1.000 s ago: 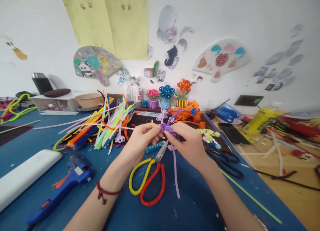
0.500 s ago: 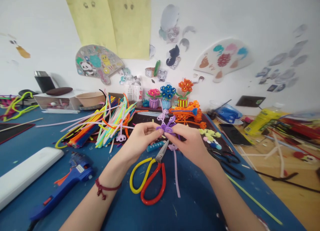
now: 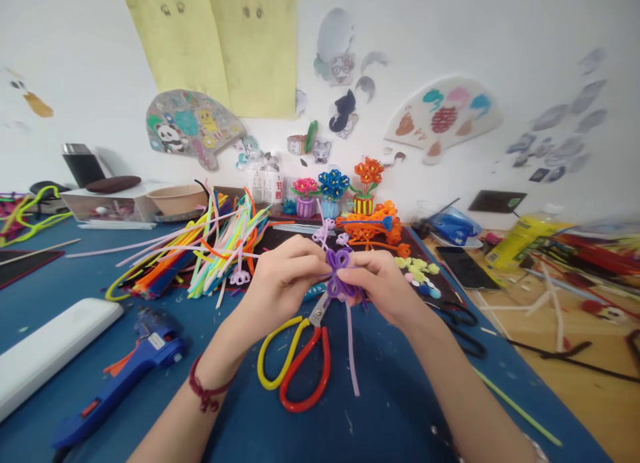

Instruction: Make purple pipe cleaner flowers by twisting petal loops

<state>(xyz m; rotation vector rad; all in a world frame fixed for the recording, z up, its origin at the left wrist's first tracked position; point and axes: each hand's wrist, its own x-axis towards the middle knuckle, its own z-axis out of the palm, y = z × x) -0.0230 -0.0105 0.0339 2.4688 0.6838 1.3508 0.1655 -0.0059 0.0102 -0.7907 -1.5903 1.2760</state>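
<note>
A purple pipe-cleaner flower with looped petals is pinched between my two hands, its face turned toward me. My left hand grips its left side between thumb and fingers. On the opposite side my right hand presses a thumb near the flower's centre; its other fingertips are partly hidden behind. Just below lie scissors with one yellow and one red handle, blades partly covered by my hands. A lilac pipe-cleaner stem extends down the mat beside them. Lighter lilac flowers rest behind the purple one.
Bundled colourful pipe cleaners and a blue glue gun are on the left, beside a white case. Yellow pompoms, black scissors and a phone lie right. Potted pipe-cleaner flowers stand at the back.
The purple flower has tilted up, so its looped petals now face me. Both hands have shifted their hold around it, and the left hand has moved slightly lower.
</note>
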